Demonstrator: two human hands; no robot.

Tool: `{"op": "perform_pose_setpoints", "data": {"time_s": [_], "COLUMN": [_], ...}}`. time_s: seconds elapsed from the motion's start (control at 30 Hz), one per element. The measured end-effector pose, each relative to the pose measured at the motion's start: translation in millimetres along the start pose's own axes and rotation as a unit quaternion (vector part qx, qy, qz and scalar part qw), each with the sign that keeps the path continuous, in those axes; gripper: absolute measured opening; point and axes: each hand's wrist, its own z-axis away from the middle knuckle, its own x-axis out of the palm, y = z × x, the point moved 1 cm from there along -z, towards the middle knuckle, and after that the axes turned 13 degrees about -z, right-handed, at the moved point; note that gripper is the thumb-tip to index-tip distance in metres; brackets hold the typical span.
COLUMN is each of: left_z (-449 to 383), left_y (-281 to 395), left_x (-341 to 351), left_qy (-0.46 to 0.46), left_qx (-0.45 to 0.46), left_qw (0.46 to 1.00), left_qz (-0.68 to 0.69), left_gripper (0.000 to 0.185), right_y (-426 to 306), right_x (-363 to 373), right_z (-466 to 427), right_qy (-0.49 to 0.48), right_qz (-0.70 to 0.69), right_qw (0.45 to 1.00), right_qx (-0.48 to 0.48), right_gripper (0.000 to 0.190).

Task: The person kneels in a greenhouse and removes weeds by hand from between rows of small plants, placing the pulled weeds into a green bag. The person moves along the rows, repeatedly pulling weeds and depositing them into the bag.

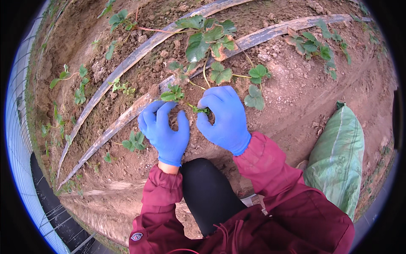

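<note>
My left hand point(165, 128), in a blue glove, is curled over the soil just below a small green strawberry plantlet point(172, 93); its thumb and fingers are apart, and no held thing shows between them. My right hand point(224, 119), gloved alike, has thumb and forefinger pinched at a small leafy strawberry runner tip point(201, 110). Whether other stems are in its grip is hidden. A larger strawberry plant point(206, 38) with brown-edged leaves spreads above both hands, its runners reaching down towards them.
Two flat drip irrigation tapes point(114, 127) curve across the soil bed. A stuffed green woven sack point(339, 158) lies at the right. More strawberry plants point(312, 46) grow at upper right and along the left. My knee point(206, 190) is below the hands.
</note>
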Motion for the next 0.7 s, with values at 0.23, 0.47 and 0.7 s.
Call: {"op": "perform_pose_setpoints", "data": {"time_s": [0.23, 0.47, 0.7], "left_z": [-0.9, 5.3, 4.6], "left_y": [3.2, 5.4, 11.1], "left_x": [-5.4, -7.9, -25.7], "left_qy": [-0.006, 0.034, 0.069], "left_qx": [-0.014, 0.016, 0.120], "left_qw": [0.999, 0.998, 0.981], "left_qz": [-0.034, -0.057, -0.136], "left_gripper": [0.034, 0.013, 0.029], "right_y": [-9.5, -16.7, -34.2], "right_x": [6.2, 12.3, -15.1], "right_z": [-2.6, 6.3, 24.9], "right_qy": [0.066, -0.001, 0.020], "right_qz": [0.124, 0.243, 0.249], "right_qw": [0.990, 0.970, 0.968], "right_qx": [0.021, 0.002, -0.004], "right_gripper": [0.061, 0.053, 0.037]}}
